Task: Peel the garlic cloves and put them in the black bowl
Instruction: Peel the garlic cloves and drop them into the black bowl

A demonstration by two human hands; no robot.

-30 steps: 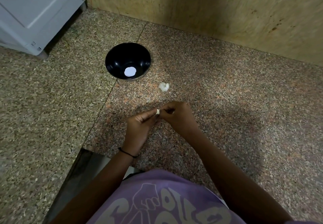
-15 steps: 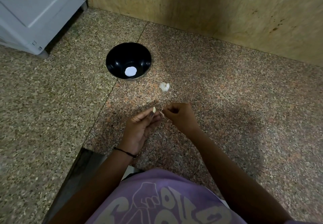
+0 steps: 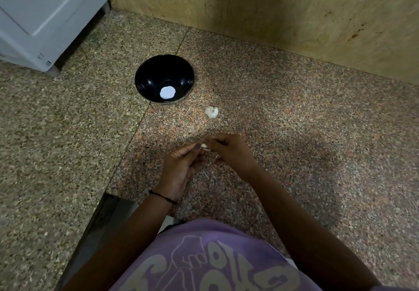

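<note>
Left hand (image 3: pixel 181 168), right hand (image 3: pixel 231 152) together again, both pinches on garlic clove (image 3: pixel 204 146), long axis roughly crosswise.

Single head-worn view, looking steeply down, near the granite counter (image 3: pixel 294 132)

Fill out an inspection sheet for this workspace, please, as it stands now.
Surface: speckled granite slab, one seam running past the bowl.
Job's things: round black bowl, only a white patch visible at its bottom; partial white garlic bulb lying beside it, apart; small pale garlic clove at the fingertips.
Clutter: thin pale peel scrap below the hands.
Hands: left hand and right hand both pinch the clove.
Cables: nothing seen.
Surroundings: tan wall behind; white cabinet far left.
</note>
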